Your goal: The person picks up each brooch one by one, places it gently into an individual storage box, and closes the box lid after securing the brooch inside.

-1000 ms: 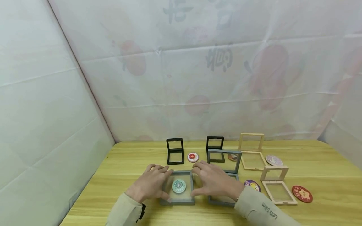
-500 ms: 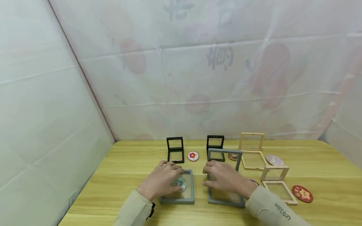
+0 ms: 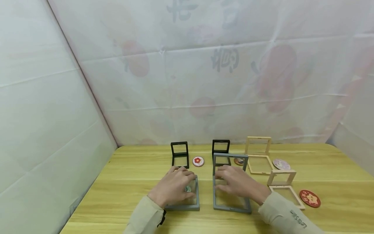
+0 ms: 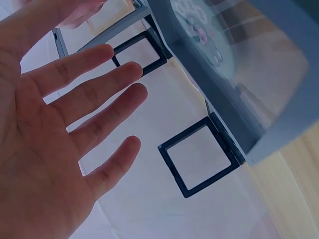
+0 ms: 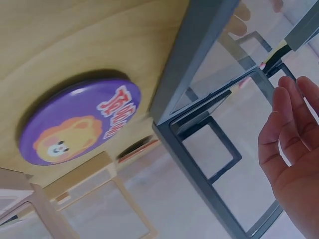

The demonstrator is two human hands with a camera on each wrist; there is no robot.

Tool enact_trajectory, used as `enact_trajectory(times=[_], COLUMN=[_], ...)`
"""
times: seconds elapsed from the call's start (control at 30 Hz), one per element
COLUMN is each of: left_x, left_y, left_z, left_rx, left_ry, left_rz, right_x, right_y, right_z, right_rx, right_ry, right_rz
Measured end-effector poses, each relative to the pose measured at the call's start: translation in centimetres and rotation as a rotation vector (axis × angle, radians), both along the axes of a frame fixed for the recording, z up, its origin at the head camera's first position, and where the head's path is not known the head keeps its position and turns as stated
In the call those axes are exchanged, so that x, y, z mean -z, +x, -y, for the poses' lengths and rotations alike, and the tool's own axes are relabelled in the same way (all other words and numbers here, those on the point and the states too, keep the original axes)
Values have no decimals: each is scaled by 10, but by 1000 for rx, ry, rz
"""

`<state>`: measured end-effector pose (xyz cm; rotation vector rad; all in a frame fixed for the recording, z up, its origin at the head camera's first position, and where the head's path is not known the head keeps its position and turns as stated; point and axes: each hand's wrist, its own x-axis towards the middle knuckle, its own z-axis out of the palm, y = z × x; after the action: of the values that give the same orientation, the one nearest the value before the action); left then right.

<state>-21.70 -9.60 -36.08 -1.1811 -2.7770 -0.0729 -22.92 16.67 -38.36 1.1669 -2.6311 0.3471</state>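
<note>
My left hand (image 3: 174,187) hovers over a closed grey display frame (image 3: 187,207), its fingers straight and spread in the left wrist view. Inside that frame, behind clear film, sits a round mint-green badge (image 4: 209,42), mostly covered by the hand in the head view. To the right, a larger grey display frame (image 3: 230,210) stands with its lid raised. My right hand (image 3: 238,182) is over it, loosely bent fingers holding nothing. A purple lion badge (image 5: 82,122) lies on the table beside the larger frame; in the head view my right arm hides it.
Two small black frames (image 3: 179,154) stand unfolded at the back, a red-flower badge (image 3: 198,161) between them. Right of these are a yellowish frame (image 3: 258,137), a lilac badge (image 3: 281,164), a pale beige frame (image 3: 281,171) and a red star badge (image 3: 310,198). Fabric walls (image 3: 187,81) enclose the table.
Both hands were at the sides of the closed grey frame. The right hand has shifted right over the raised-lid frame; the left has moved right, across the mint-green badge. The frames stay put.
</note>
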Motion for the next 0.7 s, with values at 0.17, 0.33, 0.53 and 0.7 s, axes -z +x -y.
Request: enact_trajectory(times=[0.17,0.33,0.53,0.7], left_x=[1,1,2,3], left_y=[-1,-2,-3,-4], left_z=[-6,-13,-19,-23], left_rx=[22,30,35,37], left_ry=[-7,-31,-37,-43], left_rz=[-6,-20,-35,-34], right_x=[2,1,1,2], right_y=[0,0,2,2], right_z=[-9,-16,-24,-27], right_rx=[0,22,25,30], right_ry=[-29,-32,-50,-57], right_rz=[-11,41,69,58])
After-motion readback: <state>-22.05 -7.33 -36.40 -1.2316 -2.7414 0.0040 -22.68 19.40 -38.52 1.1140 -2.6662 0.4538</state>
